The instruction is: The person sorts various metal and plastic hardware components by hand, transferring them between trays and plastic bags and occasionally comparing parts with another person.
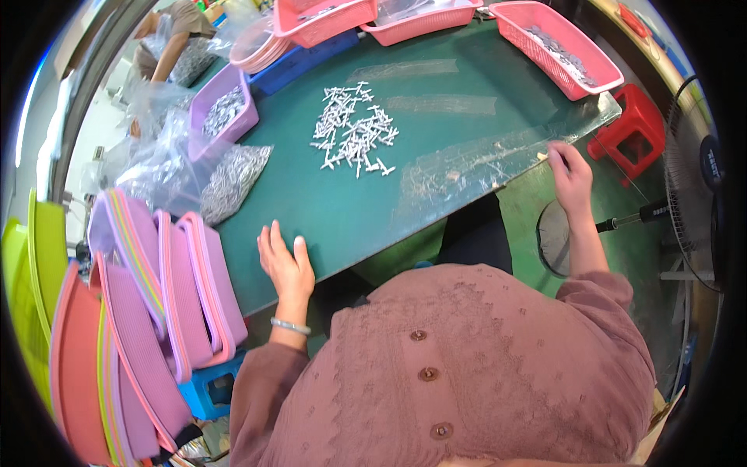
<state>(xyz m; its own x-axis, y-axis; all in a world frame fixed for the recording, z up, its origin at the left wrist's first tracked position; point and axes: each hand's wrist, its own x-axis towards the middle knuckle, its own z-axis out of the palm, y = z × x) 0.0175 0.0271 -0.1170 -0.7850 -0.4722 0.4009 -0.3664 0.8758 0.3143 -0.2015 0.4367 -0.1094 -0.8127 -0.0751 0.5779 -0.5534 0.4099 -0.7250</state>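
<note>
Near the front left of the green tabletop (327, 222), my left hand (286, 263) lies open, its fingers stretched out and nothing in them. At the table's right front edge, my right hand (572, 177) is closed, with thumb and fingers pressed together. Whatever it may hold is too small to name; a tiny yellowish bit (542, 156) lies by its fingertips. Beyond both hands, a loose pile of small silvery pin-like parts (358, 128) is spread on the tabletop. Clear tape (459, 175) covers the table's front right part, scuffed and wrinkled.
Clear bags of metal parts (233, 183) and a purple basket (247, 117) stand left. Pink baskets (537, 47) line the back. Stacked pink and purple bins (183, 288) lean at my left. A red stool (634, 128) and a fan (689, 179) stand right. Another person's arm (171, 58) shows far left.
</note>
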